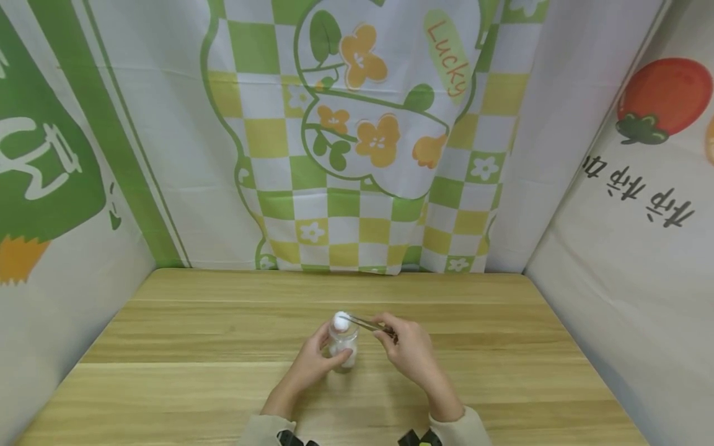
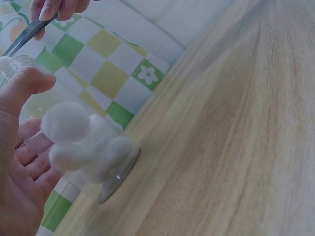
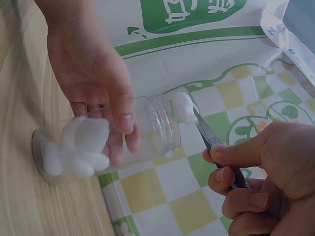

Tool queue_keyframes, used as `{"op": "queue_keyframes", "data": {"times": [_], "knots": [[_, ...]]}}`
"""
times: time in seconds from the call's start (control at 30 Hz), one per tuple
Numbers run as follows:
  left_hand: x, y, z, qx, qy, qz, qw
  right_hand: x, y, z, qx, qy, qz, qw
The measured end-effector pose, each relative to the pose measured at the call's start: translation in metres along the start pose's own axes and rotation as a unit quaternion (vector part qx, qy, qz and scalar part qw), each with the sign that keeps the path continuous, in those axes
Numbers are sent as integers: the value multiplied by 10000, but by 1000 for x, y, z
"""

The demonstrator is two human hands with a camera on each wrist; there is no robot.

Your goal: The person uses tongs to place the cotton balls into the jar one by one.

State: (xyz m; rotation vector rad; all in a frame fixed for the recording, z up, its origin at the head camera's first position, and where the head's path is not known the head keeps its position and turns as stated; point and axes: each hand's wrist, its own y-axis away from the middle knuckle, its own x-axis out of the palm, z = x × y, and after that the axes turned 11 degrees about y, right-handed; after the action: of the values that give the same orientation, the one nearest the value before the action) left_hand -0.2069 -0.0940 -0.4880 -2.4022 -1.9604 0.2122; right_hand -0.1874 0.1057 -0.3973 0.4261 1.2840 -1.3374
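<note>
A clear glass jar (image 3: 142, 118) with a threaded, lidless mouth stands on the table, and several white cotton balls (image 2: 69, 123) lie in its lower part. My left hand (image 1: 313, 361) grips the jar around its side, thumb across the front. In my right hand (image 1: 411, 348) I pinch metal tweezers (image 3: 209, 133) between thumb and fingers. At the tweezers' tips is one cotton ball (image 3: 183, 106), just at the jar's mouth. In the head view that cotton ball shows right above the rim.
The wooden table (image 1: 195, 347) spreads out around both hands. Behind it hangs a green and yellow checkered curtain (image 1: 357, 229). Printed white cloth walls (image 1: 630, 266) rise at the left and right sides.
</note>
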Motion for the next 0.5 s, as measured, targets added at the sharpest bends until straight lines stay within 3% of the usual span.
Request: {"op": "queue_keyframes", "data": {"times": [0.2,0.5], "knots": [[-1,1,-1,48,44,91,9999,3,0,-1,19,110,72,9999],[-2,3,-2,94,-32,143,9998,4,1,-1,-74,138,481,9987]]}}
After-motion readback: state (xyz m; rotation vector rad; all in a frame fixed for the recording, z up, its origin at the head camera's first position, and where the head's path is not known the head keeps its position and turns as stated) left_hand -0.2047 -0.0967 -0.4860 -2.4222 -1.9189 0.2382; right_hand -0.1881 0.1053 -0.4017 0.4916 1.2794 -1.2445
